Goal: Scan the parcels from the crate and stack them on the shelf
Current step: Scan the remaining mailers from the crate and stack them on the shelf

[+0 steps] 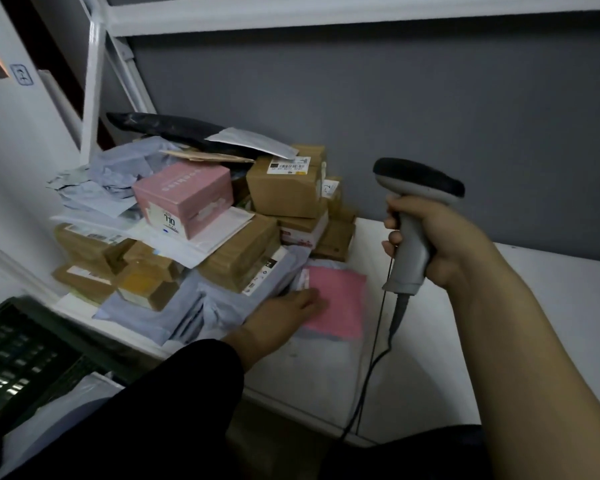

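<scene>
While the left hand (pixel 284 311) rests with fingers fairly flat on the pink mailer (pixel 340 299), which lies on the white shelf (pixel 551 306) at the foot of the parcel pile (pixel 243 251), the right hand (pixel 458 247) grips the barcode scanner (pixel 413 237) above the shelf. Caution: the pile is unevenly stacked. Nudging its base could topple the pink box (pixel 184 199). The scanner cable (pixel 371 368) may snag the shelf edge.

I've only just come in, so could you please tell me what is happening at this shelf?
A person is working on parcels. The right hand grips a corded barcode scanner, held above the white shelf. The left hand rests flat on a pink parcel lying on that shelf, beside a pile of boxes and mailers. A dark crate sits at lower left.
</scene>
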